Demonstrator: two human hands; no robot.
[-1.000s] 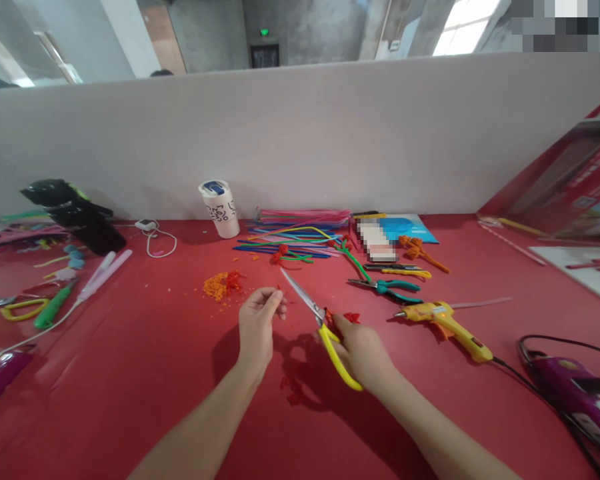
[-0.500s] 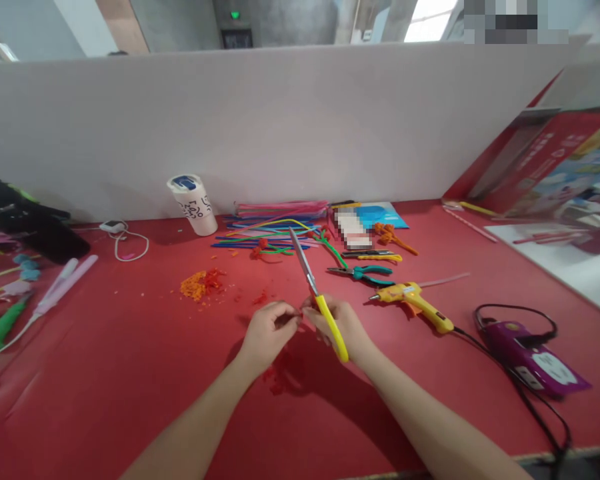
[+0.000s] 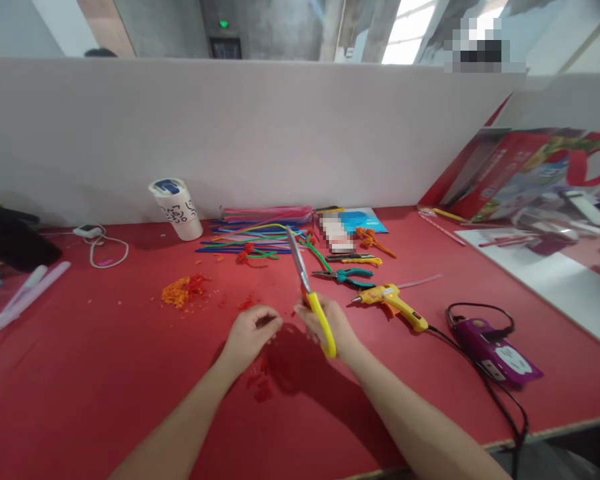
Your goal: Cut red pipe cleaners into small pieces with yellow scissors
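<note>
My right hand (image 3: 342,332) grips a pair of scissors (image 3: 322,323) with yellow handles, its long blades pointing up and away from me. By its fingertips shows a tiny red bit, too small to make out. A short gap to the left, my left hand (image 3: 250,339) is closed in a pinch; whatever its fingertips hold, if anything, cannot be seen. Red scraps (image 3: 263,390) lie on the red tabletop (image 3: 145,373) just below it. Farther off sits a pile of orange snippets (image 3: 176,293), with red snippets (image 3: 197,285) against its right side.
Behind the hands lie coloured fuzzy stems (image 3: 265,215), teal-handled pliers (image 3: 353,276) and a utility knife (image 3: 363,260). A yellow glue gun (image 3: 400,308) and a purple power strip (image 3: 495,350) are at right, joined by a cord. A white tumbler (image 3: 180,213) stands near the partition (image 3: 280,133).
My hands, whose fingertips nearly met before, have drawn apart slightly. The scissors remain in my right hand. The whole view has swung to the right.
</note>
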